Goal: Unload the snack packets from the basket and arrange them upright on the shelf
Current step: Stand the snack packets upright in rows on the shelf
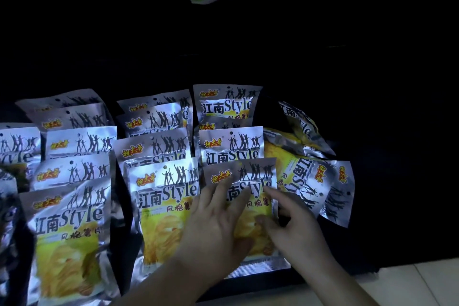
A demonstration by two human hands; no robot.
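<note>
Dim shelf. At left and centre, columns of silver-and-yellow snack packets (72,218) already stand upright. In the next column, the left hand (218,221) lies flat, fingers straight, on the front packet (248,174), near the shelf lip (248,285). The right hand (295,226) touches its right edge; whether it grips is unclear. Further right, tumbled packets (305,176) likely still need standing up. Beyond them is dark open room. The basket is out of view.

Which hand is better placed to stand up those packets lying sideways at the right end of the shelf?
Right: the right hand lies nearest the sideways packets; the left hand rests on the front packet.
</note>
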